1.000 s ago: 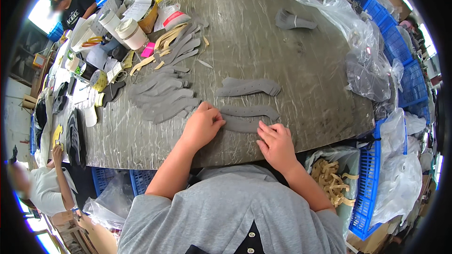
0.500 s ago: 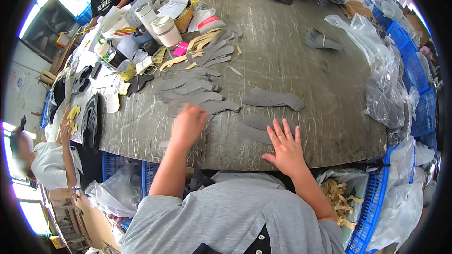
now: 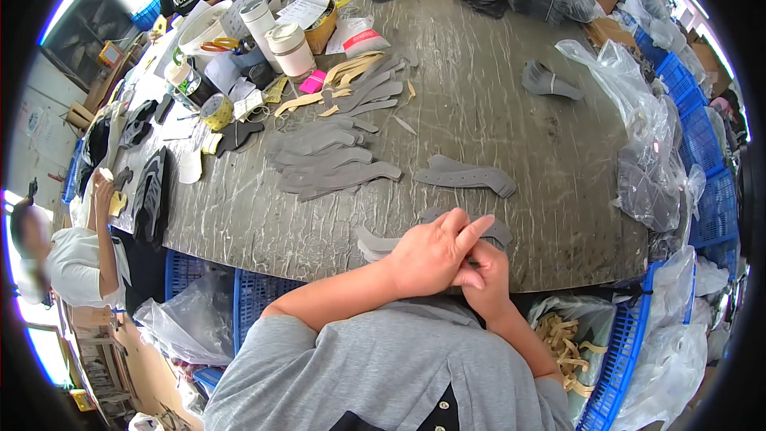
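My left hand (image 3: 429, 255) and my right hand (image 3: 488, 275) meet near the table's front edge, fingers bent and overlapping. Whatever they pinch between them is hidden. A light grey curved cut piece (image 3: 373, 244) shows to the left of my left hand, partly covered by it; I cannot tell whether it is held. Behind the hands, grey flat pieces (image 3: 499, 231) lie partly covered. Farther off rests a small stack of grey curved pieces with dotted holes (image 3: 465, 176). A larger fanned pile of grey pieces (image 3: 327, 157) is at left.
Tan and grey strips (image 3: 359, 84), white containers (image 3: 289, 49) and a yellow tape roll (image 3: 216, 112) crowd the left. A tied grey bundle (image 3: 552, 81) and plastic bags (image 3: 648, 175) are at right. Blue crates (image 3: 630, 343) stand beside the table. Other people work around it.
My left hand has moved right from the grey pile to meet my right hand. My right hand, earlier spread flat on grey pieces, has drawn nearer and curled. A light grey piece now shows beside my left hand.
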The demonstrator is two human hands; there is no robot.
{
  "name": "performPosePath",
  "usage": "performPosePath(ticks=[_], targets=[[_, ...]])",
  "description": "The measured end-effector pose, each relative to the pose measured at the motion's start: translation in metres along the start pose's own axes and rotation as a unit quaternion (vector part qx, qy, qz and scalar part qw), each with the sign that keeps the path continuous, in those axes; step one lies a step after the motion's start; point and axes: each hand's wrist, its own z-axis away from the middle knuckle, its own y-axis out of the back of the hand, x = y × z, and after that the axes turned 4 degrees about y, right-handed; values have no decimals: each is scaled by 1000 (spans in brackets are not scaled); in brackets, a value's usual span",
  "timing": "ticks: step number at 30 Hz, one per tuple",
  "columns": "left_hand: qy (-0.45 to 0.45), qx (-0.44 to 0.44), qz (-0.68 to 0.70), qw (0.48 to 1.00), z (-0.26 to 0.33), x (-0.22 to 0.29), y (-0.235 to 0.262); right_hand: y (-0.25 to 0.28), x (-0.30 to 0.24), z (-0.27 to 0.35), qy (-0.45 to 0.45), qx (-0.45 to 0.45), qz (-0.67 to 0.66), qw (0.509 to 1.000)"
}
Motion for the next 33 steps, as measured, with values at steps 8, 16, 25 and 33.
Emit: performPosePath(ticks=[8,16,25,33], targets=[[-7,-29,38,999,-1,2,-3,4,-5,2,-40,-7,-59,997],[105,-29,429,897,5,-7,-4,1,21,10,-66,31,-348,935],[110,-40,541,833,1,-27,0,4,-17,-6,-73,0,-58,996],[45,-12,219,975,0,-8,-2,7,-22,-9,-53,-20,26,998]])
